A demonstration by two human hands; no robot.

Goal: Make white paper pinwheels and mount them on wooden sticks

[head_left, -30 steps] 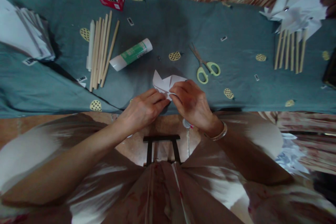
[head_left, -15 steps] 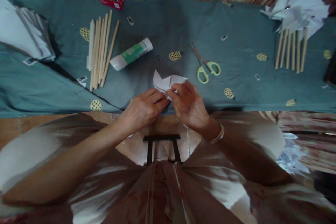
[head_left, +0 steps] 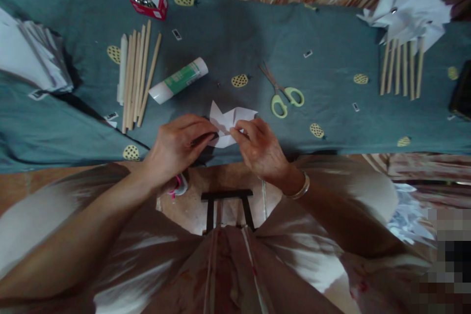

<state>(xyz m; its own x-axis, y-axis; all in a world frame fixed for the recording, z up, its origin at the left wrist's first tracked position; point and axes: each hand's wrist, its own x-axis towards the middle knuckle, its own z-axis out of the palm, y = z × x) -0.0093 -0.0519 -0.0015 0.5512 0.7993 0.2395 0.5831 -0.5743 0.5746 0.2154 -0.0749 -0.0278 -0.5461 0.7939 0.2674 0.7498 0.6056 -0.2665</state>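
A white paper pinwheel (head_left: 222, 120), partly folded with its blades curling up, lies at the table's near edge between my hands. My right hand (head_left: 259, 149) pinches it near the centre with thumb and forefinger. At its left side, my left hand (head_left: 176, 144) has thumb and fingertips drawn together on the paper's edge. Beyond the paper to the left is a glue stick (head_left: 179, 80) with a green label. Scissors (head_left: 281, 93) with light green handles lie to the right.
Wooden sticks (head_left: 137, 78) lie left of the glue. Behind them stands a red box (head_left: 149, 5) of shiny metal pins. A paper stack (head_left: 33, 54) sits far left, finished pinwheels (head_left: 412, 12) far right. A dark stool (head_left: 226, 196) shows below the table (head_left: 331, 68).
My left hand has drawn back leftward from the centre to the paper's left edge, showing more of the pinwheel. My right hand keeps its pinch. The view has shifted slightly.
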